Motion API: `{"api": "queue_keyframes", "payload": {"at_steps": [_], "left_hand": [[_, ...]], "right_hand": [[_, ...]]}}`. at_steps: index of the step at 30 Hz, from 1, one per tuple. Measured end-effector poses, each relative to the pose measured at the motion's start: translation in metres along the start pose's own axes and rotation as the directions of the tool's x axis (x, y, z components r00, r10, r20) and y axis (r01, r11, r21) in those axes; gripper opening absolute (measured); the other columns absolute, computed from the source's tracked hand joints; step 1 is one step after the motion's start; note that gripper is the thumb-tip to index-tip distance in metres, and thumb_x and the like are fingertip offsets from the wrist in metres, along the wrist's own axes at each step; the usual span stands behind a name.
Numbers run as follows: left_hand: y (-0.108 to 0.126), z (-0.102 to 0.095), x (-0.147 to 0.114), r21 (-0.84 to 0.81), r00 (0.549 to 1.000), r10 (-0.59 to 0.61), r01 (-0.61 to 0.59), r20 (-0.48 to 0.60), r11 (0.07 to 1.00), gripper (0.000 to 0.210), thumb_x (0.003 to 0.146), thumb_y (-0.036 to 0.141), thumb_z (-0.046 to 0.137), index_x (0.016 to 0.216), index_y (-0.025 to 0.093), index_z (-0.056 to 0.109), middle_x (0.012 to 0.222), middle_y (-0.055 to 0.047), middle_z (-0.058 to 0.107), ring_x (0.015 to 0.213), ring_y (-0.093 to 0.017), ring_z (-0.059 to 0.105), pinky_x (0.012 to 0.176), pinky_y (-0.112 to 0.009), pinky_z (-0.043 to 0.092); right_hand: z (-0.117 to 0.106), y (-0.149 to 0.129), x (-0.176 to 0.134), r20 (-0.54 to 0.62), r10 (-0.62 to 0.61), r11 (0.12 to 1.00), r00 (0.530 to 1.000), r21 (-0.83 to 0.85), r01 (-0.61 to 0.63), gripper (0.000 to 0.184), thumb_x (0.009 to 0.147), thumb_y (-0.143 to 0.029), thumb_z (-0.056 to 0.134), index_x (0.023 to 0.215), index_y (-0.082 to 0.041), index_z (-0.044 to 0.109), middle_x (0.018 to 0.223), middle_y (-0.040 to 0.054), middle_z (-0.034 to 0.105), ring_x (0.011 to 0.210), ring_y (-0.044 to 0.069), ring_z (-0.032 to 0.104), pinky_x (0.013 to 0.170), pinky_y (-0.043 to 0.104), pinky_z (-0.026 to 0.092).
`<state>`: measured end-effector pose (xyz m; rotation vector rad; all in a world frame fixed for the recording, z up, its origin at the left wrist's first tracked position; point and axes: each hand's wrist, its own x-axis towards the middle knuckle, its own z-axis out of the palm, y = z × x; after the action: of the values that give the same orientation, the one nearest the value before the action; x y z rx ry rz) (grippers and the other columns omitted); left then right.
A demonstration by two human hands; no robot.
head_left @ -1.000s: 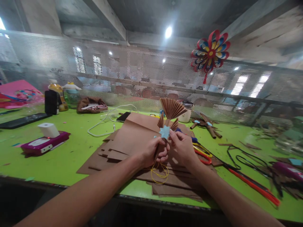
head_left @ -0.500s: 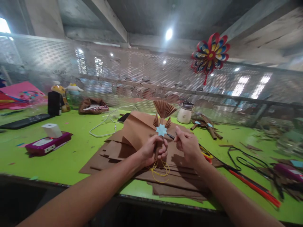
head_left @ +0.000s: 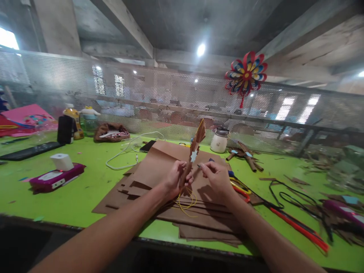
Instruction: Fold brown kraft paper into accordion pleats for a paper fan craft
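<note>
1. The left hand (head_left: 176, 179) grasps a brown paper craft (head_left: 196, 143) by its rolled stem, tilted and nearly edge-on, above a stack of brown paper (head_left: 160, 159). The right hand (head_left: 216, 177) pinches a small dark-tipped tool (head_left: 199, 165) just beside it.
2. The craft should prove very light; the stem looks fairly stiff, while the pleated top would likely crush easily. The stem seems the safest hold, clear of the pale blue star (head_left: 193, 156).
3. The stack lies on a green table (head_left: 95, 182), with a white jar (head_left: 219, 141) behind.
4. Beyond stand a perforated screen (head_left: 167, 85) and a looped flower ornament (head_left: 246, 75), under a grey ceiling (head_left: 170, 24).
</note>
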<state>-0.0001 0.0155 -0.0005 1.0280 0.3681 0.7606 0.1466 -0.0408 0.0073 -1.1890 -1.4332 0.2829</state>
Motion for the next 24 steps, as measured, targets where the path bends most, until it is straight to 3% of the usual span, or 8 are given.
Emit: {"api": "queue_keyframes", "payload": {"at_steps": [6, 9, 14, 18, 24], "left_hand": [[-0.003, 0.004, -0.001, 0.125, 0.999, 0.015, -0.009, -0.043, 0.992, 0.031, 0.080, 0.048, 0.041, 0.077, 0.017, 0.044, 0.046, 0.007, 0.037, 0.041, -0.008, 0.042, 0.036, -0.016, 0.024], [-0.005, 0.009, -0.003, 0.195, 0.993, 0.108, -0.099, -0.036, 0.976, 0.035, 0.078, 0.053, 0.047, 0.078, 0.018, 0.042, 0.050, 0.007, 0.041, 0.042, -0.006, 0.042, 0.040, -0.015, 0.030], [-0.010, 0.011, -0.001, 0.436, 0.955, 0.286, -0.227, -0.073, 0.871, 0.035, 0.078, 0.051, 0.050, 0.078, 0.018, 0.039, 0.052, 0.006, 0.050, 0.041, -0.007, 0.046, 0.041, -0.017, 0.034], [-0.016, 0.010, 0.003, 0.489, 0.926, 0.370, -0.287, -0.079, 0.824, 0.033, 0.076, 0.048, 0.054, 0.079, 0.019, 0.037, 0.048, 0.007, 0.050, 0.038, -0.008, 0.045, 0.040, -0.017, 0.033], [-0.016, 0.012, 0.001, 0.529, 0.924, 0.381, -0.300, -0.048, 0.794, 0.029, 0.078, 0.043, 0.054, 0.081, 0.019, 0.036, 0.050, 0.006, 0.051, 0.042, -0.009, 0.048, 0.042, -0.018, 0.034]], "right_hand": [[-0.001, 0.000, 0.003, 0.014, 0.037, 0.999, 0.999, 0.014, -0.037, 0.025, 0.076, -0.038, 0.056, 0.071, -0.014, 0.063, 0.058, 0.0008, 0.057, 0.055, 0.013, 0.050, 0.055, 0.026, 0.040], [0.002, -0.001, 0.001, 0.048, 0.047, 0.998, 0.998, 0.038, -0.049, 0.025, 0.075, -0.038, 0.057, 0.074, -0.014, 0.064, 0.063, 0.0028, 0.061, 0.059, 0.014, 0.053, 0.057, 0.026, 0.042], [0.007, -0.004, -0.004, 0.156, 0.067, 0.987, 0.986, 0.137, -0.089, 0.026, 0.079, -0.038, 0.053, 0.079, -0.015, 0.064, 0.067, 0.0051, 0.066, 0.063, 0.016, 0.058, 0.063, 0.028, 0.046], [0.010, -0.003, -0.005, 0.129, 0.048, 0.995, 0.990, 0.084, -0.059, 0.028, 0.077, -0.040, 0.055, 0.074, -0.014, 0.066, 0.067, 0.0044, 0.065, 0.063, 0.015, 0.056, 0.062, 0.026, 0.044], [0.013, -0.005, -0.007, 0.138, 0.121, 0.977, 0.983, 0.157, -0.142, 0.029, 0.076, -0.041, 0.056, 0.067, -0.014, 0.063, 0.057, 0.0018, 0.060, 0.054, 0.014, 0.053, 0.054, 0.024, 0.042]]}}
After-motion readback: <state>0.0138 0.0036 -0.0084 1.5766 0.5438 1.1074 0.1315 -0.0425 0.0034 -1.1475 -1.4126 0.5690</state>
